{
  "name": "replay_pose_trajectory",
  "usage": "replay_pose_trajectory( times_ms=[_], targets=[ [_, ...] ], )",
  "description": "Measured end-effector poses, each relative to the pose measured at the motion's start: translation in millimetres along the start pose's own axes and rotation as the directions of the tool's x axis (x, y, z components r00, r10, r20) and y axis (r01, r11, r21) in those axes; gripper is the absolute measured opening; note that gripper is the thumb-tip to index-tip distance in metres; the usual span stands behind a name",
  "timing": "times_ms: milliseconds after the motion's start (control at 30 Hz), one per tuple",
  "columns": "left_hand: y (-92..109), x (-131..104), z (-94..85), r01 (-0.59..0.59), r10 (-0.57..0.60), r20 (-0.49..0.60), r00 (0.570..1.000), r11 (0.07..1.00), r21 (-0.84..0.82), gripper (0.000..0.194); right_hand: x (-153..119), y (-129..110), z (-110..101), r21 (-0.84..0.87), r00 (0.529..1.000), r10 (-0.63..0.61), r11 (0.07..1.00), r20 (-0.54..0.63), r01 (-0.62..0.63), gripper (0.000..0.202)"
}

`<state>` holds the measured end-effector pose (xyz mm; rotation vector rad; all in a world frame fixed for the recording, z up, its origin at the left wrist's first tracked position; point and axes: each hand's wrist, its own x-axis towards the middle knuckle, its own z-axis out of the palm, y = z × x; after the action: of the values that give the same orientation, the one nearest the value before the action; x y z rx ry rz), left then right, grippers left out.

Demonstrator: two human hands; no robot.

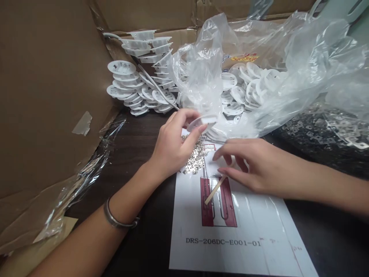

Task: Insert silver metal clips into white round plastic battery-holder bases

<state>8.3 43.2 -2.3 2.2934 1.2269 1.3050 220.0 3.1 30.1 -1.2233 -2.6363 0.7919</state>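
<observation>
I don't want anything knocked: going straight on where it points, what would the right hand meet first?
Likely the pile of small metal pieces, though depth is unclear; the right hand might pass above.

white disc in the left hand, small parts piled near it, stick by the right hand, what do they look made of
White disc: probably moulded plastic, given its thin edge and smooth, even white surface.
Small parts: likely metal, plated or bare, from their bright silvery-gold glints.
Stick: perhaps wood or bamboo, judging by its pale tan, matte look; no grain is clear.
</observation>
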Motion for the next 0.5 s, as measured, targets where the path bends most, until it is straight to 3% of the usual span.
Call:
replay_pose_trajectory(
  times_ms=[67,167,367,500],
  targets=[
    [-3,-6,-3.2,0.010,-0.010,-0.001,1.000,1.000,0.007,0.010,16,4,-9,-0.021,0.994,-0.006,1.000,0.111,0.008,0.017],
    [-8,-11,-5.6,0.013,-0.013,-0.019,1.000,1.000,-0.009,0.010,18,3,-10,-0.041,0.961,-0.068,0.996,0.266,0.082,0.018],
    [-18,-15,-2.9,0.012,-0.015,-0.058,0.998,0.998,-0.057,0.012,12,-14,10,-0.093,0.941,-0.145,0.979,0.306,0.181,0.009],
    [-19,-15,-0.2,0.013,-0.020,-0.114,0.993,0.998,-0.062,0.014,6,-11,-1,-0.048,0.957,-0.098,0.992,0.274,0.116,0.015]
  ],
)
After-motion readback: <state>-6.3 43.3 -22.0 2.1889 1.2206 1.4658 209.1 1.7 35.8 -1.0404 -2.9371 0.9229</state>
